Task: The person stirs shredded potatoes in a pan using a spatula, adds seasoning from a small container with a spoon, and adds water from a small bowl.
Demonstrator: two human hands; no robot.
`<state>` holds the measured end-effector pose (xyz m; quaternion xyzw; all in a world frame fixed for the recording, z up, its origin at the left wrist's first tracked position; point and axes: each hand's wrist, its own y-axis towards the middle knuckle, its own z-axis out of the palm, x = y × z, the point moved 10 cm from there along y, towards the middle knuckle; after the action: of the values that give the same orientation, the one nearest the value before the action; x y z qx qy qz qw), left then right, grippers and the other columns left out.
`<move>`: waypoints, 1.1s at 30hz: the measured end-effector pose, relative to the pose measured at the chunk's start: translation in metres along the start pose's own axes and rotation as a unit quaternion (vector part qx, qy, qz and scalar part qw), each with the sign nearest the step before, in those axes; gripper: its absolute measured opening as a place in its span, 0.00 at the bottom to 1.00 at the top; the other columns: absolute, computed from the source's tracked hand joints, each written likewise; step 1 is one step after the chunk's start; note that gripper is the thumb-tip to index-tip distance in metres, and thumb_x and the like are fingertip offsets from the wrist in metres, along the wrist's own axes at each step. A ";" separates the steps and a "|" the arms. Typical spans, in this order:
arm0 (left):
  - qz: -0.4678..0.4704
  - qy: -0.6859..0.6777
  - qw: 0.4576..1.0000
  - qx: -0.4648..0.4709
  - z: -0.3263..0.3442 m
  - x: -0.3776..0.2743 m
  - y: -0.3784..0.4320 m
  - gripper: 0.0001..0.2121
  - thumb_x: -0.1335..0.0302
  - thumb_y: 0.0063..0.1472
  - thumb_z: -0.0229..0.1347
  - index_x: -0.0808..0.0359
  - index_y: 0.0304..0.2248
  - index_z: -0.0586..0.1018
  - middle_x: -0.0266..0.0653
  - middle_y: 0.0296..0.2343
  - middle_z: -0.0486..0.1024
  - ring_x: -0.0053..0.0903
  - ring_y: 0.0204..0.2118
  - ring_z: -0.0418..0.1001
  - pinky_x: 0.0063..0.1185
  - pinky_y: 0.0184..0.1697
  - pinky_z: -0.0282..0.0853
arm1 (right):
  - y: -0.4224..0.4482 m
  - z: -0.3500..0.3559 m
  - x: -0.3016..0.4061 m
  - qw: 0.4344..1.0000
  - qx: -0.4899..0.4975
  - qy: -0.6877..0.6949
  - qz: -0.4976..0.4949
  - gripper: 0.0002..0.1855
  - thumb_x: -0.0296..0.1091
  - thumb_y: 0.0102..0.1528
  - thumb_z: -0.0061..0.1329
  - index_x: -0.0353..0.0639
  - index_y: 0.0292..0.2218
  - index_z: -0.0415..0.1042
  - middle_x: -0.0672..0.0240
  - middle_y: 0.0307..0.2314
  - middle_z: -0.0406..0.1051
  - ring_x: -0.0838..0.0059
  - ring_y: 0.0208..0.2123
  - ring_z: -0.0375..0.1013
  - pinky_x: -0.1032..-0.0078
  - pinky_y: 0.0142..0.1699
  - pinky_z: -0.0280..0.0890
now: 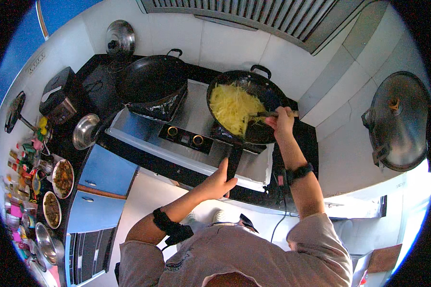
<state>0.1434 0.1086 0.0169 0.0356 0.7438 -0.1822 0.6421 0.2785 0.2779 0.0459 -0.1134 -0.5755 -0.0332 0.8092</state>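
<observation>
Pale yellow shreds [233, 106], perhaps potato, fill the left side of a black wok [264, 89] on the right burner of the gas stove [194, 111]. My left hand [219, 183] is on the wok's long black handle [235, 159], with the thumb along it. In my right hand [282, 123] is a spatula [264, 114], its working end among the shreds and a light-coloured handle end poking out past my fist. The blade itself is mostly covered by the food.
A second black wok [154, 79] rests on the left burner, a steel bowl [87, 131] beside it. Two plates of cooked food, one larger [63, 178] and one smaller [52, 210], stand on the left counter near several bottles. A large lid [398, 122] hangs on the right wall. A cable [284, 211] dangles at the counter's front edge.
</observation>
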 end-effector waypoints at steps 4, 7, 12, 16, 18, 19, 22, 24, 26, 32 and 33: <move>0.031 -0.011 0.999 -0.003 -0.002 -0.009 -0.004 0.31 0.74 0.47 0.42 0.73 0.42 0.33 0.41 0.15 0.63 0.19 0.10 0.61 0.17 0.10 0.57 | 0.006 0.005 0.019 0.999 -0.007 0.002 -0.049 0.05 0.26 0.40 0.35 0.42 0.22 0.52 0.65 0.14 0.58 0.74 0.08 0.60 0.77 0.14 0.61; 0.052 -0.011 0.999 -0.006 -0.003 -0.004 -0.001 0.31 0.73 0.47 0.43 0.72 0.42 0.32 0.39 0.13 0.62 0.18 0.10 0.61 0.16 0.09 0.56 | 0.006 0.007 0.053 0.994 0.020 -0.059 -0.095 0.05 0.27 0.40 0.34 0.39 0.22 0.53 0.65 0.12 0.58 0.74 0.08 0.61 0.78 0.14 0.61; -0.013 -0.005 1.000 0.017 0.002 0.008 0.003 0.29 0.74 0.47 0.40 0.70 0.42 0.33 0.46 0.22 0.63 0.21 0.10 0.62 0.17 0.11 0.58 | -0.008 0.041 0.099 0.964 0.126 -0.169 -0.163 0.04 0.27 0.41 0.34 0.38 0.19 0.54 0.67 0.09 0.57 0.75 0.08 0.61 0.81 0.13 0.59; 0.030 0.029 0.999 -0.003 0.001 -0.002 -0.003 0.30 0.74 0.48 0.40 0.73 0.41 0.32 0.47 0.21 0.63 0.21 0.10 0.62 0.17 0.11 0.58 | -0.038 0.090 0.103 0.872 0.272 -0.327 -0.243 0.05 0.27 0.42 0.33 0.38 0.18 0.52 0.68 0.08 0.56 0.76 0.08 0.61 0.84 0.13 0.56; 0.040 0.026 0.999 -0.003 -0.001 -0.005 -0.001 0.30 0.74 0.48 0.40 0.73 0.41 0.32 0.47 0.20 0.63 0.21 0.11 0.62 0.17 0.12 0.58 | -0.046 0.099 0.103 0.825 0.289 -0.418 -0.247 0.06 0.28 0.42 0.33 0.38 0.18 0.51 0.69 0.07 0.54 0.77 0.08 0.61 0.84 0.13 0.55; 0.034 0.019 0.999 0.000 -0.001 -0.003 0.001 0.30 0.74 0.48 0.40 0.73 0.41 0.32 0.47 0.20 0.63 0.21 0.11 0.62 0.17 0.12 0.58 | -0.040 0.095 0.105 0.811 0.277 -0.451 -0.249 0.06 0.28 0.42 0.33 0.38 0.18 0.51 0.69 0.07 0.54 0.77 0.08 0.61 0.83 0.12 0.55; 0.040 0.011 0.999 -0.004 -0.002 0.004 0.002 0.30 0.74 0.48 0.40 0.73 0.41 0.32 0.47 0.20 0.63 0.21 0.11 0.62 0.17 0.12 0.59 | -0.017 0.078 0.107 0.796 0.213 -0.524 -0.217 0.07 0.28 0.41 0.34 0.38 0.17 0.51 0.68 0.07 0.53 0.76 0.07 0.61 0.82 0.11 0.53; 0.028 -0.003 1.000 0.010 -0.001 0.006 0.004 0.30 0.74 0.47 0.41 0.73 0.41 0.32 0.47 0.20 0.63 0.21 0.11 0.63 0.18 0.12 0.59 | 0.011 0.056 0.102 0.808 0.172 -0.532 -0.187 0.07 0.28 0.40 0.34 0.38 0.17 0.51 0.68 0.07 0.53 0.76 0.07 0.60 0.81 0.10 0.53; 0.005 -0.006 1.000 0.015 0.002 0.009 0.005 0.30 0.74 0.47 0.41 0.73 0.41 0.32 0.47 0.20 0.63 0.22 0.12 0.63 0.18 0.12 0.59 | 0.044 0.021 0.090 0.902 0.117 -0.395 -0.127 0.07 0.29 0.40 0.35 0.39 0.17 0.51 0.67 0.08 0.54 0.75 0.08 0.61 0.80 0.10 0.53; 0.013 0.020 0.999 0.025 0.004 0.010 0.007 0.31 0.72 0.48 0.41 0.75 0.41 0.32 0.47 0.19 0.64 0.21 0.12 0.63 0.17 0.12 0.58 | 0.043 0.015 0.032 0.990 0.122 -0.076 -0.006 0.05 0.28 0.42 0.35 0.40 0.19 0.53 0.69 0.10 0.56 0.75 0.13 0.63 0.82 0.17 0.59; 0.009 0.016 1.000 0.025 0.003 0.011 0.007 0.31 0.72 0.47 0.41 0.75 0.41 0.32 0.47 0.18 0.64 0.21 0.12 0.63 0.17 0.12 0.58 | 0.036 0.023 0.030 0.986 0.151 -0.074 -0.019 0.04 0.28 0.42 0.34 0.40 0.19 0.54 0.69 0.10 0.56 0.75 0.14 0.64 0.83 0.18 0.59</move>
<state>0.1464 0.1117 0.0042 0.0611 0.7486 -0.1944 0.6309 0.2735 0.3206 0.0758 0.0187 -0.6346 0.0473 0.7712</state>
